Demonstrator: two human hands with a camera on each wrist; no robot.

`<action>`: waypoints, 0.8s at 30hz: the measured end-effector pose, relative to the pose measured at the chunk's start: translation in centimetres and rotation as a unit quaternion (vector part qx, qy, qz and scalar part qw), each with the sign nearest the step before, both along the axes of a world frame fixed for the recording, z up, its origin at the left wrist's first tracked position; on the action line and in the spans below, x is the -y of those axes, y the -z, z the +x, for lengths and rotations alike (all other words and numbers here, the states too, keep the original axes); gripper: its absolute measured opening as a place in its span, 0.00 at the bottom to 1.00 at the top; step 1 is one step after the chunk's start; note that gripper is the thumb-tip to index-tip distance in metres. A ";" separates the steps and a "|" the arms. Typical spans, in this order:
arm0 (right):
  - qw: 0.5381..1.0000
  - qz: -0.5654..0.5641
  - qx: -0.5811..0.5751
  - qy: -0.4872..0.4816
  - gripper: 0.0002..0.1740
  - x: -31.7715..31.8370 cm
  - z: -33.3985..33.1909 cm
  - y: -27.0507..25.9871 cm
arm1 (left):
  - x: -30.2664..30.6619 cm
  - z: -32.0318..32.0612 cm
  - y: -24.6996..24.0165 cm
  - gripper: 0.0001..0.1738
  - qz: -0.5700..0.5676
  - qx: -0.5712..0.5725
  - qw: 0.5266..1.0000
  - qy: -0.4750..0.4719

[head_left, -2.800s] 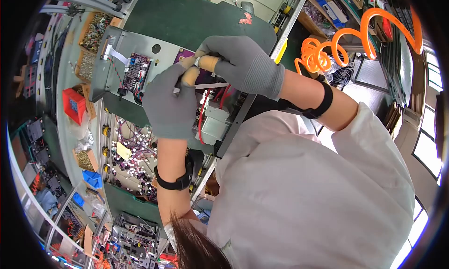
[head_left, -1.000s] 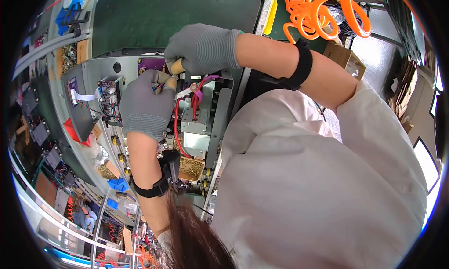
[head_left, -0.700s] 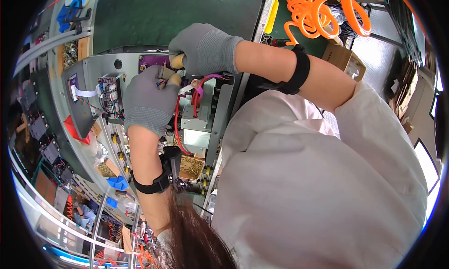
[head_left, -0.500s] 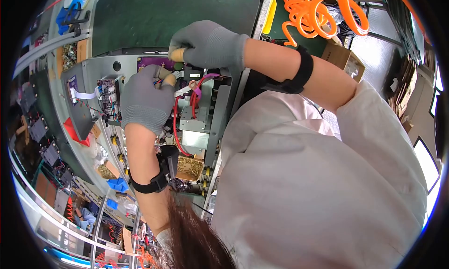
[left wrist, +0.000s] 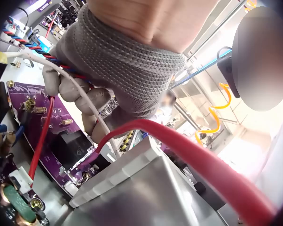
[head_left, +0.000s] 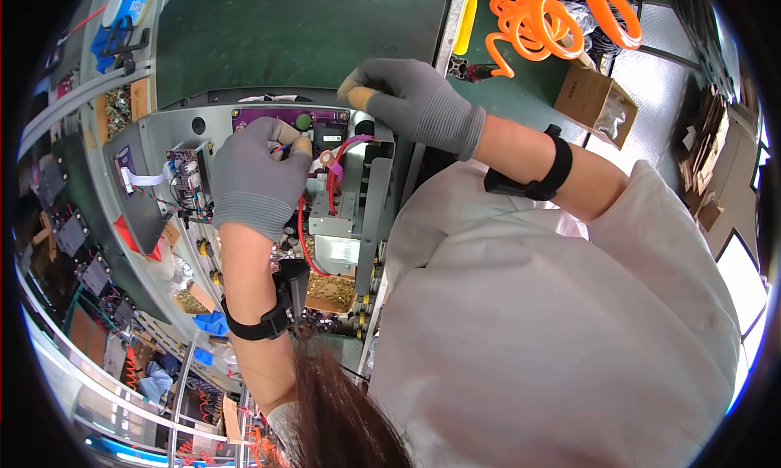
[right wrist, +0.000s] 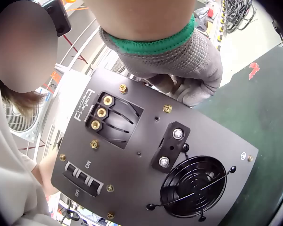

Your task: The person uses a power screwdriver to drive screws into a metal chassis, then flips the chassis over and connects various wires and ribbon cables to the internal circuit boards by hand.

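Note:
The gloved left hand [head_left: 260,175] pinches thin colored wires [head_left: 281,149] over an open metal chassis. In the left wrist view, a red, blue and black twisted bundle [left wrist: 35,48] runs behind the left hand [left wrist: 122,70], whose fingers curl above a purple circuit board [left wrist: 56,132]. Away from the left hand, the gloved right hand [head_left: 419,106] hovers by the chassis edge, thumb against curled fingers, nothing visible in its grasp. The right wrist view shows the right hand [right wrist: 184,68] beyond the dark outer panel [right wrist: 146,150]; that panel hides part of its fingers.
A thick red cable [head_left: 303,236] loops beside a metal box [head_left: 333,216] in the chassis. Behind lies a green mat [head_left: 301,37]. An orange coiled hose [head_left: 529,28] hangs at upper right, above a cardboard box [head_left: 582,98]. Parts fill a tray [head_left: 329,290] below.
The right hand has moved right, away from the left hand and the purple board, uncovering more of the board. The left hand stays nearly in place on the wires. Earlier, both hands worked close together.

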State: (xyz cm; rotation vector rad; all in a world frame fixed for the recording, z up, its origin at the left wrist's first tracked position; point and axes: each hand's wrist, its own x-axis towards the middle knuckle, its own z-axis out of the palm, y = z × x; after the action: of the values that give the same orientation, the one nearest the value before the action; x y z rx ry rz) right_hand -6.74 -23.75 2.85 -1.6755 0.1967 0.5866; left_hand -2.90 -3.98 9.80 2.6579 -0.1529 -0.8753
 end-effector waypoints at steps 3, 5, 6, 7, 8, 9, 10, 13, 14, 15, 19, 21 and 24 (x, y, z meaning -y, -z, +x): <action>1.000 -0.021 0.008 0.013 0.15 -0.4 -0.2 -0.1 | 0.1 -0.2 -0.1 0.09 -0.027 0.004 1.000 -0.015; 0.999 -0.028 -0.010 0.013 0.16 -0.4 -0.2 -0.1 | 0.1 -0.3 -0.2 0.09 -0.033 0.004 0.999 -0.020; 1.000 -0.028 0.002 0.012 0.16 -0.5 -0.2 -0.2 | 0.0 -0.4 -0.1 0.09 -0.026 0.024 0.999 -0.002; 0.999 -0.028 0.015 0.013 0.17 -0.4 -0.2 -0.2 | 0.1 -0.4 -0.1 0.09 -0.020 0.045 0.999 0.018; 0.999 -0.029 0.014 0.014 0.17 -0.5 -0.3 -0.3 | 0.2 -0.6 -0.2 0.09 -0.021 0.045 0.999 0.019; 0.999 -0.023 0.013 0.025 0.17 -0.6 -0.4 -0.4 | 0.5 -0.8 -0.3 0.08 -0.002 0.049 0.999 0.013; 0.999 -0.016 0.012 0.037 0.18 -0.6 -0.4 -0.4 | 0.6 -0.8 -0.4 0.08 0.018 0.053 0.998 0.008; 0.999 -0.012 0.011 0.043 0.18 -0.9 -0.5 0.0 | 0.3 -0.4 -0.1 0.08 -0.012 -0.005 1.000 -0.008; 0.999 -0.012 0.011 0.041 0.18 -1.0 -0.5 -0.1 | 0.1 -0.3 0.1 0.08 -0.012 -0.006 1.000 -0.009; 0.998 -0.012 0.000 0.054 0.18 -1.0 -0.5 -0.3 | -0.1 -0.2 0.3 0.08 -0.015 0.002 1.000 0.001; 0.998 -0.023 -0.001 0.052 0.17 -0.9 -0.5 -0.6 | 0.4 0.4 -0.2 0.07 0.006 -0.047 0.999 -0.014; 0.998 -0.021 0.014 0.049 0.17 -0.8 -0.6 -0.4 | 0.1 0.8 -0.3 0.07 -0.001 -0.050 0.999 -0.022; 0.998 -0.022 0.027 0.057 0.17 -0.7 -0.8 -0.4 | -0.1 1.1 0.4 0.08 0.001 -0.053 0.998 -0.021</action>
State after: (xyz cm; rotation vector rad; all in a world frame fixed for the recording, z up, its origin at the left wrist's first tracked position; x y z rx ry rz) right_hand -7.52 -23.01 3.20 -1.7092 0.2664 0.4544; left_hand -1.85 -3.87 9.44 2.5993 -0.0710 -1.0002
